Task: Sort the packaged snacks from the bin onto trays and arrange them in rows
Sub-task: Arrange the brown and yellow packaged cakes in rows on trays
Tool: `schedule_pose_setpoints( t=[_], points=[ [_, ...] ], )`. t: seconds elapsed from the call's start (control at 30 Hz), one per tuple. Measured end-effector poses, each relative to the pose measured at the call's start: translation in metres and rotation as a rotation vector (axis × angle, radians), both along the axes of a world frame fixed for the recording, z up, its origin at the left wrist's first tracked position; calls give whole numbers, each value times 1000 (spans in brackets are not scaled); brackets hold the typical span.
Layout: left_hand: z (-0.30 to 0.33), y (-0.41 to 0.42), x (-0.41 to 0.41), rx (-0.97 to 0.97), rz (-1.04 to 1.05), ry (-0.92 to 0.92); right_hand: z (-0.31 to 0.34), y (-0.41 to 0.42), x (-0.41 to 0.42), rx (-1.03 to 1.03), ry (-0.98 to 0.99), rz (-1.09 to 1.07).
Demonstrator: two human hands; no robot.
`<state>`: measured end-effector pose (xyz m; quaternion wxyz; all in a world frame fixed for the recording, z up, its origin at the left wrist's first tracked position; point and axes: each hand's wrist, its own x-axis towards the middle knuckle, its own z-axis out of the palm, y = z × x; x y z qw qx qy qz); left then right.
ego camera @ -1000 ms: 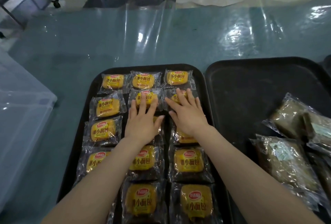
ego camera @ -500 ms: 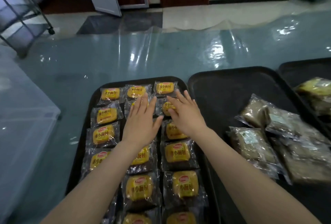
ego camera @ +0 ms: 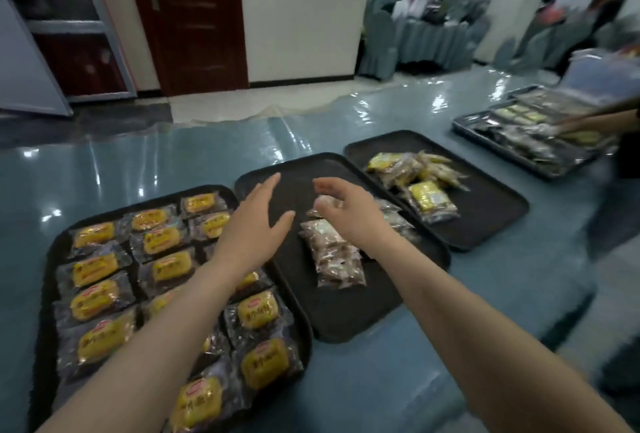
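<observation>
While both hands are hovering over the middle black plastic tray, nothing is being gripped yet. The left hand is floating with fingers straight and spread, palm down, holding nothing. The right hand is hanging with fingers loosely curved above the clear-wrapped brown snack packets; whether its fingertips are touching the top packet, I cannot tell, as the frame is blurring there.

Task items: brown packets are lying in a loose overlapping pile on the middle tray, not in rows. The left black tray is carrying yellow small-bread packets in clear wrap, already sitting in neat rows. A third black tray to the right is holding a heap of mixed yellow and brown packets.

Risks, as judged: the slick film wrappers are likely sliding over one another, so lifting one packet may be dragging its neighbours out of place. The left forearm is passing low over the finished rows, and a dip could be nudging those packets askew. The trays are sitting edge to edge, so a push could be shifting one against the next.

Surroundings: glossy clear sheeting over a blue tablecloth, wrinkled near the far edge; a metal tray further right, where another person's arm is working; a dark red door behind. Nothing is blocking the pile from above.
</observation>
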<state>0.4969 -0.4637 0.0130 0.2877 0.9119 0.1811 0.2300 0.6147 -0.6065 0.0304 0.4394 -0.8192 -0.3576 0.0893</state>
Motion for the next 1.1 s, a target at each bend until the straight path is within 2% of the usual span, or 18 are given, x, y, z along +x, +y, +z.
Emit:
schedule_pose_setpoints(
  t=[0.2,0.4,0.83,0.93,1.1],
  points=[
    [11,-53,21,-41,-122,-39,10,-74,3,-14,-6,-104],
    [-6,-79,61,-110,-126,18,-5,-110,48,-28,56,-130],
    [-65,-104,217,-242,101,240,-73,-110,256,-234,130,141],
    [-80,-100,234,-252,161,291,-86,-97,288,-267,127,179],
    [-109,-84,250,-185,224,499,-124,-70,312,-406,131,316]
  ],
)
